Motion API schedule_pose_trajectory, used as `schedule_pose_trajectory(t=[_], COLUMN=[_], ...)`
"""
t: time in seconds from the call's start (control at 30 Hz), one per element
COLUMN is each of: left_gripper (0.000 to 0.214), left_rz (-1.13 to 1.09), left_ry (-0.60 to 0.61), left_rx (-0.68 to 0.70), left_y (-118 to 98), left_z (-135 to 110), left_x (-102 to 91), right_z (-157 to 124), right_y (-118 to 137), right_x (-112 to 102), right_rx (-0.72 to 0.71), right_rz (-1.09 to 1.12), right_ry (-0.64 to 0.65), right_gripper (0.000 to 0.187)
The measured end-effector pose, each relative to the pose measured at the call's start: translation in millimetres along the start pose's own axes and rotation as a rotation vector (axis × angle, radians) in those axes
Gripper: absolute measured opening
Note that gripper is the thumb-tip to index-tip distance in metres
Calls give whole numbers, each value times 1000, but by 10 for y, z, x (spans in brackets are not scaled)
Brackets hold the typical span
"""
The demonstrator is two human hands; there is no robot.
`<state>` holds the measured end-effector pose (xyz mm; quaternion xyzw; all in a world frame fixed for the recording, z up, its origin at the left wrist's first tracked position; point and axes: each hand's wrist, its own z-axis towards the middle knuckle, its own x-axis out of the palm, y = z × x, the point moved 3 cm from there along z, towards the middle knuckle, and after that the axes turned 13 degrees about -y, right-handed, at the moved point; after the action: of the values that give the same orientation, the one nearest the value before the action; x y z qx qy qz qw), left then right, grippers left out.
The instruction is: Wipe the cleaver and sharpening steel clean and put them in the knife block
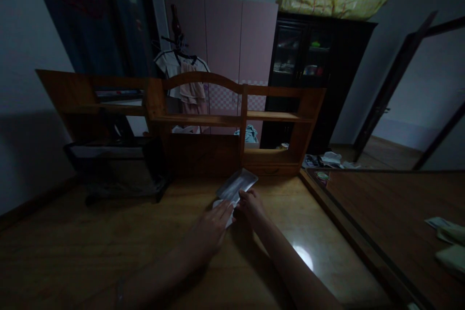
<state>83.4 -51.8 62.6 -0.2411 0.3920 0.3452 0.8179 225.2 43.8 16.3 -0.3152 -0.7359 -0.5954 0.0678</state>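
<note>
Both my hands meet over a shiny grey rectangular piece (pixel 236 185) that looks like a shallow tray or a clear lid; the dim light hides its exact kind. It lies slanted on the wooden desk (pixel 174 232), close to the foot of the shelf. My left hand (pixel 217 220) is closed over a white tissue-like piece (pixel 229 221) at the near end of the grey piece. Right beside it, my right hand (pixel 250 205) pinches the near right edge of the grey piece, thumb and finger together. The fingertips are partly hidden.
A wooden shelf unit (pixel 203 120) stands across the back of the desk. To the left is a dark boxy device (pixel 119 167). A raised edge (pixel 337 218) borders the right side, with a brown surface (pixel 392 203) and pale cloths (pixel 450 235) beyond.
</note>
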Motion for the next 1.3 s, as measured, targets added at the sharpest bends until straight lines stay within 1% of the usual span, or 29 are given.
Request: schedule_pose_trajectory(t=[0.1, 0.23, 0.3, 0.4, 0.47, 0.6, 0.7, 0.77, 0.83, 0.87, 0.9, 0.97, 1.0, 1.03, 1.07, 1.13, 1.17, 1.23, 1.3], left_gripper=[44, 46, 49, 49, 48, 52, 52, 48, 42, 39, 38, 37, 39, 43, 47, 47, 44, 35, 36], left_rz=[7, 38, 32, 15, 39, 117, 97, 5, -179, -305, -441, -707, -838, -975, -1122, -1414, -1526, -1660, -1740], left_ry=[-16, -120, -152, -95, -48, -54, -58, -40, -16, -15, -25, -89, -107, -95, -52, 56, 104, 58, 78], left_rx=[-23, -115, -102, -17, 46, 143, 148, 99, 0, -74, -177, -491, -659, -837, -998, -1257, -1348, -1423, -1440], left_y=[15, 103, 105, 24, -50, -152, -217, -260, -269, -245, -194, -2, 113, 226, 321, 442, 471, 491, 422], left_z=[1, 73, 137, 202, 194, 70, -52, -90, -59, -17, 37, 134, 155, 149, 117, -5, -80, -207, -279], left_x=[17, -12, -28, 12, 68, 132, 77, -29, -191, -285, -378, -516, -536, -513, -451, -260, -152, 30, 166], right_z=[-19, -1, 14, 28, 33, 41, 44, 41, 33, 27, 21, 6, -2, -11, -19, -38, -48, -75, -110], right_y=[24, 91, 101, 73, 55, 85, 137, 163, 177, 180, 181, 176, 170, 164, 156, 143, 138, 137, 145], right_x=[-5, -2, 5, 6, -6, -42, -55, -53, -43, -36, -27, -5, 9, 23, 37, 66, 79, 101, 119], right_rx=[-7, -33, -42, -55, -72, -99, -92, -78, -60, -51, -41, -21, -13, -7, -5, -7, -12, -25, -37], right_rz=[4, 21, 24, 17, 14, 21, 29, 32, 34, 34, 32, 23, 19, 15, 14, 16, 18, 22, 23], right_ry=[11, 23, 27, 18, 7, -5, -11, -16, -14, -7, 4, 34, 53, 73, 92, 129, 145, 175, 203], right_gripper=[28, 28, 30, 34, 37, 37, 37, 37, 38, 38, 39, 40, 41, 41, 41, 42, 41, 40, 40])
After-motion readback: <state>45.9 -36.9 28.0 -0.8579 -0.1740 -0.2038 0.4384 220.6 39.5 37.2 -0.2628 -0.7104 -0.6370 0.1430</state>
